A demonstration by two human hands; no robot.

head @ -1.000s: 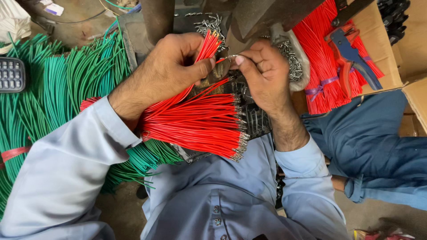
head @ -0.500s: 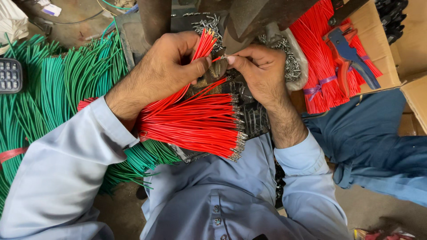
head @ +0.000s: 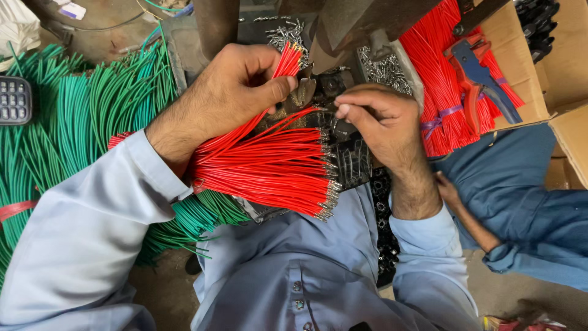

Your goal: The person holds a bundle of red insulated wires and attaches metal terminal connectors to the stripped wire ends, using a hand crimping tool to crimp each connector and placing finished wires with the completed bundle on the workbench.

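Wires fill the middle of the view — a fanned bundle of red wires (head: 269, 171) with metal terminals on their cut ends lies across the person's lap, touching the left forearm. The left hand (head: 226, 98) is closed around a small sheaf of red wires (head: 286, 64), thumb pressed over the strands, their tips pointing up toward the dark metal machine (head: 343, 24). The right hand (head: 380, 122) sits just beside it, thumb and forefinger pinched narrow at the end of a single red wire (head: 294, 116) that runs back into the bundle. Behind the fingers a heap of small metal terminals (head: 386, 67) lies at the machine's base.

To the left, green wires (head: 79, 116) spread in a wide mass, with a dark keypad (head: 13, 100) at the frame edge. To the right, another red bundle (head: 441, 73) carries a red-and-blue hand tool (head: 474, 76) on top. A second person's blue sleeve (head: 527, 184) shows below it.
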